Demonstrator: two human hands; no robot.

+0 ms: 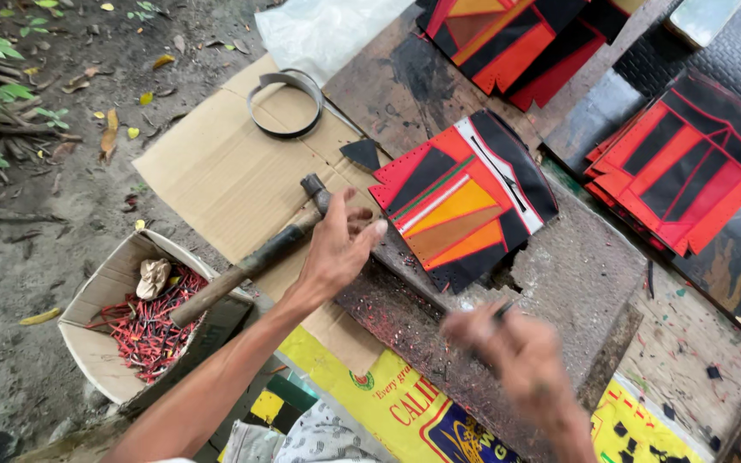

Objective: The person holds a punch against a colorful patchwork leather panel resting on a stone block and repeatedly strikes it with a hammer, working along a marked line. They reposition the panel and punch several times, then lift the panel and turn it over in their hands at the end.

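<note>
My left hand (339, 247) hovers with fingers spread beside the head of a hammer (249, 264); the hammer lies across a cardboard sheet (216, 171), and whether the hand touches it I cannot tell. My right hand (512, 353) is blurred over a dark, pitted work block (405, 321) and pinches a thin dark tool (503, 310). Just beyond both hands lies a stitched patchwork piece (465, 201) in red, black, orange and yellow.
Stacks of similar red-and-black pieces lie at the right (683, 163) and top (516, 39). A cardboard box (96, 351) of red scraps stands at lower left. A metal band ring (285, 103) and a black triangular scrap (362, 153) rest on the cardboard. A yellow printed sack (388, 403) lies near me.
</note>
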